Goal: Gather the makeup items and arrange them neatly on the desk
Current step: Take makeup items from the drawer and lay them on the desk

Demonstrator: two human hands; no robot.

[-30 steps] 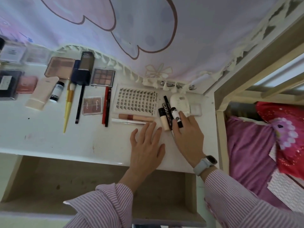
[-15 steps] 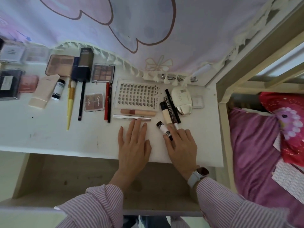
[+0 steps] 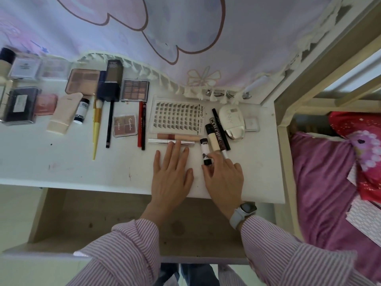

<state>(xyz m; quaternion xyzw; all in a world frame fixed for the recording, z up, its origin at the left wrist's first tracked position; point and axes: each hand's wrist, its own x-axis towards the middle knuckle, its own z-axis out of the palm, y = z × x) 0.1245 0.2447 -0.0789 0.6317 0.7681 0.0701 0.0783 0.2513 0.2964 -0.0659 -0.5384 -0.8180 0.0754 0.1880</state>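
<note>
A pink cartoon curtain [image 3: 185, 27] hangs behind; purple bedding [image 3: 321, 182] and a red pillow [image 3: 358, 129] lie right.

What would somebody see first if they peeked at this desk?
Probably the two hands near the front edge of the white desk: the left hand lies flat, its fingertips at a silver tube, while the right hand touches a small black-and-white tube. Just behind them sits a big card of false lashes, and rows of palettes, pencils and brushes run off to the left.
</note>
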